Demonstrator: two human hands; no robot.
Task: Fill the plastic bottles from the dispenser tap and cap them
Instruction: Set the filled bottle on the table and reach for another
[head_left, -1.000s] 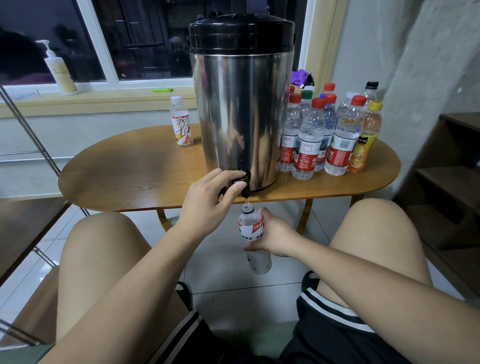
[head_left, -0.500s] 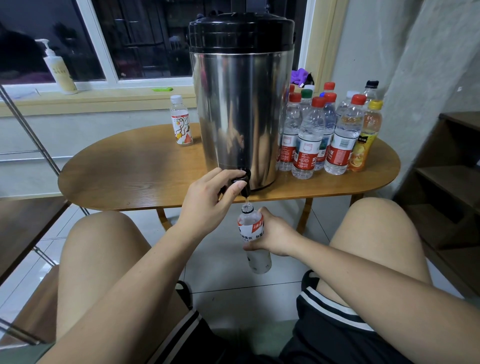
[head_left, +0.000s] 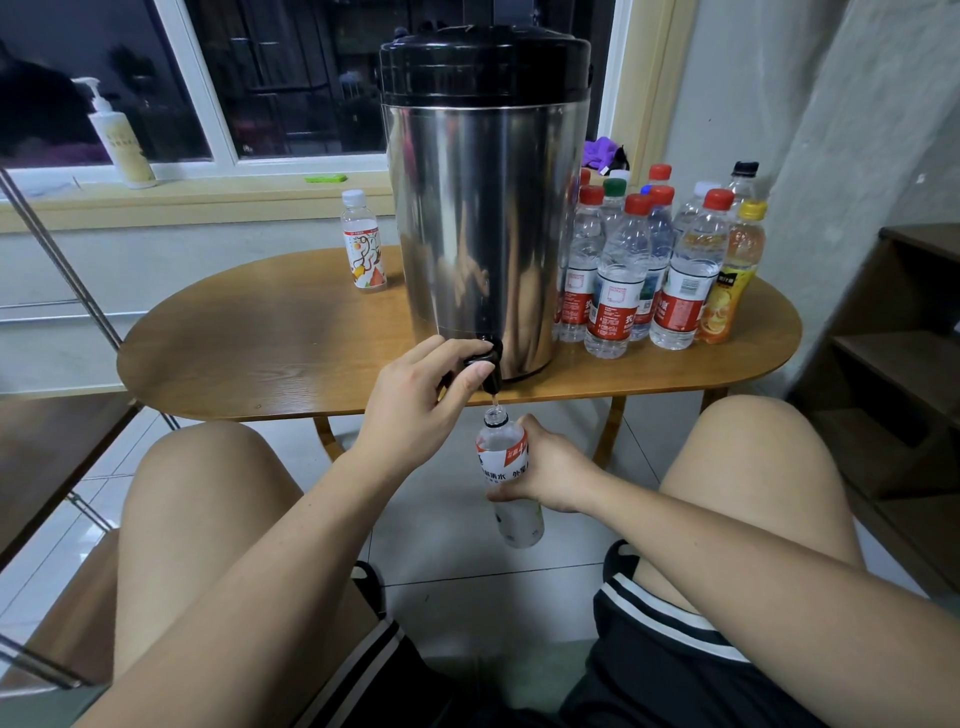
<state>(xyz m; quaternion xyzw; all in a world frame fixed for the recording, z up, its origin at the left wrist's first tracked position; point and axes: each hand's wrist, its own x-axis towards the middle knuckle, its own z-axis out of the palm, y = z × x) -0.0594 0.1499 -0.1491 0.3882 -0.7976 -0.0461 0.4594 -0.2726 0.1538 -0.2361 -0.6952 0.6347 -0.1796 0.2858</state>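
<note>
Head cam: L hand (head_left: 415, 400) grip is curling round the tap (head_left: 485, 361) at the dispenser (head_left: 483, 208) base, pressing it so a thin stream's falling. R hand (head_left: 553, 467) grip is wrapping the uncapped bottle (head_left: 504, 457), holding its mouth just under that tap, prob. avoiding spills.

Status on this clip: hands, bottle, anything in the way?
Left hand grips the tap. Right hand holds the bottle uncapped under it, filling. Nothing in the way.
</note>
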